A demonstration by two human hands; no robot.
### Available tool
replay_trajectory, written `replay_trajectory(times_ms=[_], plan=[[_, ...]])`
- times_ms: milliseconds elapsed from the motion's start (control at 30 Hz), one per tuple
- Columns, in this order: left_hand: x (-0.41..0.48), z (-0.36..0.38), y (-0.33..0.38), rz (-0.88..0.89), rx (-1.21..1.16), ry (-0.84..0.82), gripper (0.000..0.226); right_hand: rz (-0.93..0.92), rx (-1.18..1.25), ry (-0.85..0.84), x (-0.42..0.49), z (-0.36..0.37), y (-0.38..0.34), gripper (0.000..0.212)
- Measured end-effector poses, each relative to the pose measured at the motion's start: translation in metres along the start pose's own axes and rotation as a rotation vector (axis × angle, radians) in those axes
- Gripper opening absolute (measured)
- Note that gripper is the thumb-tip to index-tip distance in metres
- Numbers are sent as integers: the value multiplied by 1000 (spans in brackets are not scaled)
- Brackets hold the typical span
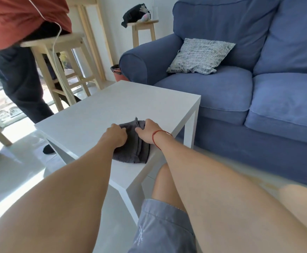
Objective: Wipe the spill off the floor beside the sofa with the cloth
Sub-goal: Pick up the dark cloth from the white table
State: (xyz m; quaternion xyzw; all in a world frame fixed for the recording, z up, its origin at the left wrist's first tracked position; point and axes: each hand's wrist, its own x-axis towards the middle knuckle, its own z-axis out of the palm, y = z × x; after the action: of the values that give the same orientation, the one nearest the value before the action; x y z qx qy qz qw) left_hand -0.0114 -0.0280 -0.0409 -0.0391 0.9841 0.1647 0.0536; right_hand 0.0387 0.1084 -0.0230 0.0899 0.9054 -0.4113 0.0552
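Observation:
A dark grey cloth point(132, 150) lies folded on the near corner of a white side table point(123, 105). My left hand point(115, 135) grips the cloth's left edge with curled fingers. My right hand point(147, 131), with a red string on the wrist, pinches the cloth's far right edge. A yellowish wet patch, the spill point(255, 179), shows on the pale floor in front of the blue sofa point(240, 92), partly hidden by my right forearm.
A striped cushion point(200, 55) rests on the sofa seat. A person in a red top point(19, 19) sits on a wooden stool point(57, 52) at the left, feet on the floor by the table. A small stool with dark items point(141, 22) stands behind the sofa arm.

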Motion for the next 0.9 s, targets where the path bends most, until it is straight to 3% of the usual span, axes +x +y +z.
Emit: replay_trajectory(times_ms=[100,200,533,700,900], plan=[[-9,0,16,56,-128,91,48,69,298,111,-5,-6,3,40],[-18,-7,45,146,-193,157,43,124,412,280,-13,-26,13,37],[-77,33,214,461,-387,74,41,247,374,704,-54,-148,106,35],[-106,98,271,557,-407,-74,37,380,339,764,-69,-173,185,33],[-93,191,300,481,-354,-262,37,514,361,754,-57,-164,279,26]])
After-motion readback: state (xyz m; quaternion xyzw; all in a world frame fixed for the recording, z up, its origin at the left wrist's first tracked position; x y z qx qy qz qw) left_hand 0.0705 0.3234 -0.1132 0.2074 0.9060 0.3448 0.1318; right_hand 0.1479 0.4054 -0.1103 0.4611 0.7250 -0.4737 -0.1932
